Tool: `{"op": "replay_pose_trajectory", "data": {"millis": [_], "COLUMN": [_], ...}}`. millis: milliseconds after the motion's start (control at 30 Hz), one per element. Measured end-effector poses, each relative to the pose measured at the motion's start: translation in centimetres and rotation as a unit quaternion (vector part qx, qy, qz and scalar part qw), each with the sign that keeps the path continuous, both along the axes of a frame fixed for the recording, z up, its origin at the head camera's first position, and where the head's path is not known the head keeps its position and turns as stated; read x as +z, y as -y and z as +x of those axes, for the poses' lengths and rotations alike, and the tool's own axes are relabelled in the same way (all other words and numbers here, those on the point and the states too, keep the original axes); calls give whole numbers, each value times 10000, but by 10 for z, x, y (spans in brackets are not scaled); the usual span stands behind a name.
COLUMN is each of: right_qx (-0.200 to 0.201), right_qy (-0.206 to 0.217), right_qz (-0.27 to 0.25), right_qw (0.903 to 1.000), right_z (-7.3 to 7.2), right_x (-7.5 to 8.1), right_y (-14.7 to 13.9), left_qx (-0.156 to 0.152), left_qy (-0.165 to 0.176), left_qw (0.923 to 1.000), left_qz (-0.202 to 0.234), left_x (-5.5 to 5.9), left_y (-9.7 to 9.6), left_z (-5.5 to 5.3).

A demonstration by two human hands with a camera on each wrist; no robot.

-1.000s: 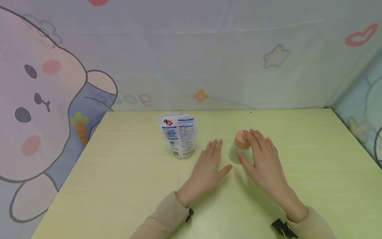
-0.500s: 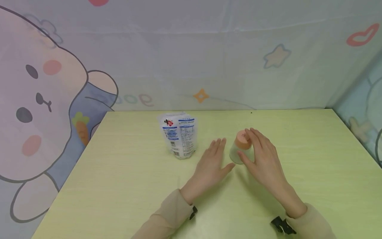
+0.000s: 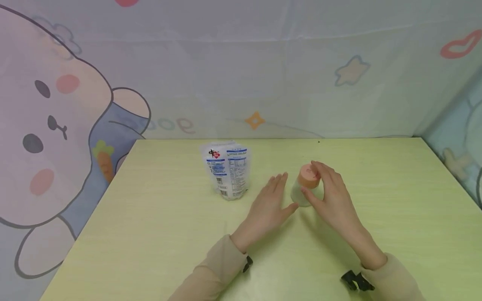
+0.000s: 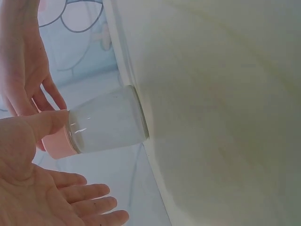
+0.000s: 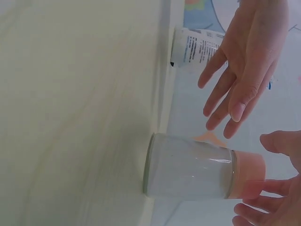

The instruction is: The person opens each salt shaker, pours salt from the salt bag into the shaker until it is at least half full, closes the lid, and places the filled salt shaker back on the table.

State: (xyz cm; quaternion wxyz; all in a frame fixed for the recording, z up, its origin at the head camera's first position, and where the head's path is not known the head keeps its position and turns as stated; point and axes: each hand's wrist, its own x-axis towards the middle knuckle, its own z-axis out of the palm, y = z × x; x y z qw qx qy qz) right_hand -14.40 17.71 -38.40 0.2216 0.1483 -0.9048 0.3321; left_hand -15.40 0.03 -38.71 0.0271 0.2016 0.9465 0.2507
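Observation:
A clear glass jar (image 5: 188, 167) with a pinkish-orange lid (image 3: 309, 175) stands upright on the table. My right hand (image 3: 335, 198) is at the jar's right side, fingertips right at the lid's edge. Its thumb is spread away from the lid in the right wrist view, and the palm grips nothing. To the left of the jar, my left hand (image 3: 265, 209) holds nothing, its fingers extended and its thumb pointing toward the jar's base. That thumb overlaps the lid in the left wrist view, where the other left fingers (image 4: 89, 193) lie spread beside it.
A white plastic pouch (image 3: 227, 171) with blue and black print stands on the pale yellow-green table (image 3: 150, 234), left of the left hand. Behind the table hangs a cloth backdrop (image 3: 241, 71) printed with a cartoon animal, a star and a heart.
My left hand has shifted slightly right, closer to the jar. The right hand's fingers have drawn in a little around the lid's right side. The pouch stays in place.

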Motion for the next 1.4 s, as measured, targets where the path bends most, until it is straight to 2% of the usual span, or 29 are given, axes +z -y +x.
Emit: {"op": "replay_pose_trajectory", "data": {"millis": [167,400,600,900,1133,1400], "right_qx": [-14,-14,-10,-8,86,197], "right_qy": [247,324,581,871,1044,1112], "right_qz": [-186,-273,-420,-533,-617,-877], "right_qw": [9995,9991,9974,9948,9926,9897], "right_z": [-1,-3,-6,-11,-13,-19], "right_x": [0,-1,0,-2,-2,-1], "right_y": [0,-2,-5,-7,-8,-9], "left_qx": [8,60,73,-8,-22,96], "left_qy": [117,356,430,776,1089,1344], "left_qw": [9999,9991,9973,9918,9848,9779], "left_qz": [49,215,596,1013,1352,1602], "left_x": [-2,-3,-4,-8,-12,-12], "left_y": [-4,-9,-12,-13,-16,-21], "left_z": [-4,-8,-13,-20,-25,-30]}}
